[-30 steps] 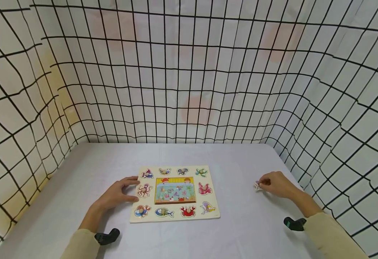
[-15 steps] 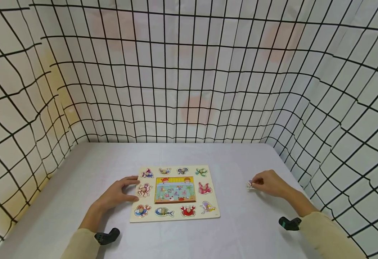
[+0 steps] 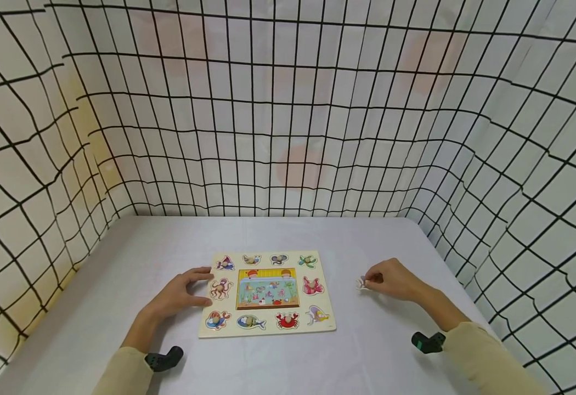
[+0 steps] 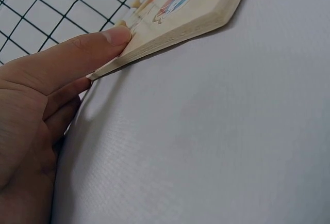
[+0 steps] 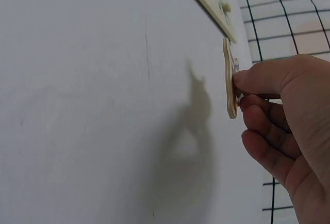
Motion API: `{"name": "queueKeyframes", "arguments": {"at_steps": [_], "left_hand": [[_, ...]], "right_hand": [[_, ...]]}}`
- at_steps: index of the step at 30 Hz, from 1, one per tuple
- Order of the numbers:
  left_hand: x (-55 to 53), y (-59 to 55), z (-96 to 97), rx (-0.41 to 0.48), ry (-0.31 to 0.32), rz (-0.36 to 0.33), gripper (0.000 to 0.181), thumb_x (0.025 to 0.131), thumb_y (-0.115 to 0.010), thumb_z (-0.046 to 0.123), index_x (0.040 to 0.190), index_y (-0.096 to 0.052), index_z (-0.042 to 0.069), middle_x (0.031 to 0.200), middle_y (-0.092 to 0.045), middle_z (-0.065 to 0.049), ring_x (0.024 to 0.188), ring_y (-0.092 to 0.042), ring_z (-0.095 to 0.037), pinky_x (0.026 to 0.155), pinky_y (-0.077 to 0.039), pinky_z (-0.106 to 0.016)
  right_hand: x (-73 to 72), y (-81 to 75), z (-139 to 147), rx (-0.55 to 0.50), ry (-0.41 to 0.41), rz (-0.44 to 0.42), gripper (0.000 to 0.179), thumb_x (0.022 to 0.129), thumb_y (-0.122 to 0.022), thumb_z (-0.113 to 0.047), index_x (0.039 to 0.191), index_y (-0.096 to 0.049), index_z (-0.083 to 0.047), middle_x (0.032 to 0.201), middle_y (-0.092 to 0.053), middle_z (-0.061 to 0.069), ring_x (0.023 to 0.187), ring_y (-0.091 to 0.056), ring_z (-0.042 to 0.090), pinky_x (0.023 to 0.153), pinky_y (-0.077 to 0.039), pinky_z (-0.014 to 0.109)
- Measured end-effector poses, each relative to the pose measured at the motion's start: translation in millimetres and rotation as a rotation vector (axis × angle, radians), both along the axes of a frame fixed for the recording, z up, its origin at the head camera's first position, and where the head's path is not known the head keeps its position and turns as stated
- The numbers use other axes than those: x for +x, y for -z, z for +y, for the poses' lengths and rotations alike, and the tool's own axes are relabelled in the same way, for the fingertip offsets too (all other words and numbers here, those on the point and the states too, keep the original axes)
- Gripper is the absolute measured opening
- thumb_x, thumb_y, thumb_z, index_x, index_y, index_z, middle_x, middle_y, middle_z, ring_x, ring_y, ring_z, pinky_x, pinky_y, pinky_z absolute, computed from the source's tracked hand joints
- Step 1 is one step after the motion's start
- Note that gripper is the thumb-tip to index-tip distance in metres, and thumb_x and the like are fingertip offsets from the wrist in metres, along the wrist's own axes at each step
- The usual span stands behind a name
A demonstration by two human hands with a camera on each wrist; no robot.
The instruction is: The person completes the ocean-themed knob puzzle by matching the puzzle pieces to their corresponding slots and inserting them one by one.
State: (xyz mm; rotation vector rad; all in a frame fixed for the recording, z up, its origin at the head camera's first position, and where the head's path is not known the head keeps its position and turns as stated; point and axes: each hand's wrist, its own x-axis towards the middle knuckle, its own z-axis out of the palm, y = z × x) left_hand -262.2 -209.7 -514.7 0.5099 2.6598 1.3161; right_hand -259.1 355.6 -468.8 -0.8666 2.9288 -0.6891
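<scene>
A wooden peg puzzle board point(image 3: 267, 323) lies on the table, with sea-animal shapes around a central aquarium picture. My left hand point(image 3: 178, 296) rests at its left edge, thumb and index finger spread apart along it. In the left wrist view the straight thumb point(image 4: 85, 53) presses on the board's upper edge, with the other fingers partly hidden behind. Right of the board, my right hand point(image 3: 395, 280) pinches a small puzzle piece point(image 3: 360, 283) between thumb and fingers. The piece shows edge-on in the right wrist view point(image 5: 230, 79), its printed face turned toward the fingers.
A white cloth covers the table point(image 3: 288, 367). Black wire mesh point(image 3: 288, 120) in front of white sheeting encloses the back and sides. Each wrist carries a black device, such as the right wrist device point(image 3: 428, 342). The red crab piece point(image 3: 287, 320) sits on the board's lower side.
My right hand has moved left across the table toward the board, carrying the puzzle piece. The left hand and the board have stayed in place.
</scene>
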Motion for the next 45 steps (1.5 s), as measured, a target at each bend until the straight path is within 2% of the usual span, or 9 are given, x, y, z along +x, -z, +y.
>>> {"name": "queueKeyframes", "arguments": {"at_steps": [13, 20, 27, 34, 45], "left_hand": [[0.2, 0.0, 0.9, 0.007, -0.011, -0.011, 0.07, 0.077, -0.093, 0.027, 0.137, -0.066, 0.004, 0.156, -0.046, -0.019, 0.147, -0.03, -0.049, 0.115, -0.024, -0.069], [-4.2, -0.8, -0.3, -0.005, -0.004, 0.013, 0.071, 0.076, -0.094, 0.029, 0.137, -0.065, 0.004, 0.155, -0.046, -0.02, 0.146, -0.032, -0.049, 0.114, -0.022, -0.071], [-3.7, 1.2, 1.0, 0.002, -0.015, -0.009, 0.072, 0.076, -0.094, 0.03, 0.137, -0.065, 0.004, 0.156, -0.045, -0.02, 0.147, -0.03, -0.049, 0.115, -0.023, -0.07], [-1.1, 2.7, 1.4, 0.001, -0.028, -0.022, 0.071, 0.076, -0.094, 0.029, 0.137, -0.066, 0.005, 0.157, -0.045, -0.018, 0.148, -0.03, -0.047, 0.116, -0.023, -0.069], [0.1, 1.5, 2.0, -0.014, -0.031, -0.018, 0.071, 0.077, -0.093, 0.031, 0.137, -0.066, 0.006, 0.157, -0.045, -0.018, 0.148, -0.03, -0.048, 0.115, -0.023, -0.069]], "right_hand": [[7.8, 4.8, -57, 0.048, -0.099, -0.036, 0.006, 0.093, -0.079, -0.017, 0.094, -0.081, -0.012, 0.08, -0.066, -0.017, 0.069, -0.054, 0.002, 0.063, -0.054, 0.022], [10.6, 9.9, -79, 0.042, -0.142, -0.059, 0.007, 0.094, -0.078, -0.018, 0.096, -0.081, -0.012, 0.079, -0.065, -0.019, 0.069, -0.055, 0.001, 0.063, -0.054, 0.021], [18.2, 10.2, -99, 0.041, -0.185, -0.107, 0.007, 0.094, -0.077, -0.018, 0.096, -0.081, -0.013, 0.078, -0.063, -0.02, 0.069, -0.056, 0.001, 0.063, -0.054, 0.021], [29.0, 8.0, -113, 0.043, -0.205, -0.158, 0.007, 0.094, -0.077, -0.018, 0.097, -0.081, -0.014, 0.077, -0.062, -0.021, 0.07, -0.056, 0.001, 0.065, -0.054, 0.02], [34.0, 3.5, -123, 0.065, -0.232, -0.153, 0.009, 0.093, -0.077, -0.017, 0.098, -0.082, -0.012, 0.077, -0.062, -0.022, 0.069, -0.054, 0.001, 0.066, -0.052, 0.02]]}}
